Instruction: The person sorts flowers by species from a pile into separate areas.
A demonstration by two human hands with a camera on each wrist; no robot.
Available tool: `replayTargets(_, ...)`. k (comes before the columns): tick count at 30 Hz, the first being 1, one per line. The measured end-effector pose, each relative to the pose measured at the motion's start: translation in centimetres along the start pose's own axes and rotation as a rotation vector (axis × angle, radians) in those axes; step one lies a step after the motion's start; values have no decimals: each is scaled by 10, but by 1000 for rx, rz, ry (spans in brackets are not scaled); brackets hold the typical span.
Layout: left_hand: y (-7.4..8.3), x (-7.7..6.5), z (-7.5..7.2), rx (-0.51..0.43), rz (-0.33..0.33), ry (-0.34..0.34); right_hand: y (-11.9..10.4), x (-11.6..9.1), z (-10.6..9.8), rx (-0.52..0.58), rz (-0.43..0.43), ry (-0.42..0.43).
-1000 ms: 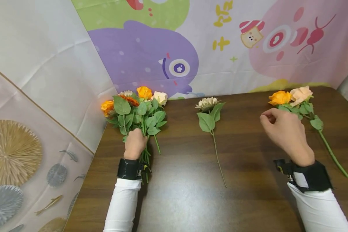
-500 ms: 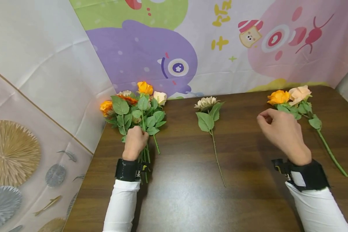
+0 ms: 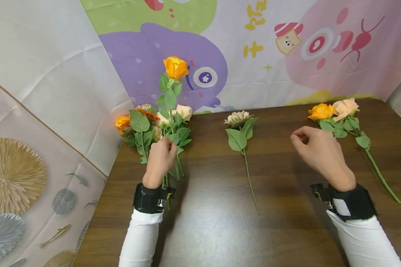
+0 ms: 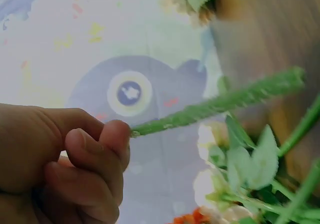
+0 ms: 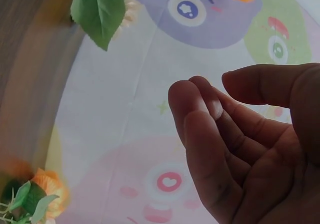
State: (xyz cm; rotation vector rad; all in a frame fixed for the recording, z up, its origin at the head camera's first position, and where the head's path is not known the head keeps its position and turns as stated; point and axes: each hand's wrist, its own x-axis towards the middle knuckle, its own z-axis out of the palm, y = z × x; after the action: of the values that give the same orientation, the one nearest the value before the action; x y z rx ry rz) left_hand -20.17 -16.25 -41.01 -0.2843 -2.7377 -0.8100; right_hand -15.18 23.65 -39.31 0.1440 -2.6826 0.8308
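Observation:
An orange rose (image 3: 175,68) stands upright above the bunch, its stem pinched by my left hand (image 3: 161,159). In the left wrist view the green stem (image 4: 215,107) juts out past the thumb and curled fingers of that hand (image 4: 85,169). Behind and beside it on the table lies a bunch of artificial flowers (image 3: 140,124) with orange, rust and cream heads. My right hand (image 3: 324,154) hovers over the table, loosely curled. Seen from the right wrist, a gap separates its thumb from the fingers (image 5: 200,139), and nothing lies between them.
A single cream flower (image 3: 238,119) lies mid-table, stem toward me. At the right lie another orange rose (image 3: 320,112) and a peach rose (image 3: 345,109). A cartoon-printed cloth (image 3: 254,89) hangs behind the brown table (image 3: 207,193); a patterned cloth (image 3: 63,122) covers the left side.
My left hand has lifted the orange rose up out of the bunch, its head now well above the other flowers. My right hand has drifted slightly left.

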Motion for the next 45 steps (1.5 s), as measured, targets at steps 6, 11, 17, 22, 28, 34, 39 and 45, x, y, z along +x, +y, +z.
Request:
replayTargets(6,17,-7,-4,-55,64,48,-13,-3,3,30,-60,-3)
replayTargets(11,35,-14,-9,-149,156,90,-30,-8,10,128,-134,-77)
replayTargets(17,59,-22,-8,-256,289,108,-56,-19,30,254,-251,-174)
replayTargets(22,76,-29,-1,-353,355,56,-74,-30,45,378,-308,-264)
replayTargets(28,92,-40,9,-459,381,-67,-83,-37,56,479,-321,-338)
replayTargets(34,103,-49,18,-517,422,-142,-84,-41,62,553,-347,-343)
replayTargets(39,106,-51,26,-485,447,-165,-85,-42,62,586,-381,-323)
replayTargets(45,105,-51,31,-443,439,-191,-85,-42,63,644,-347,-364)
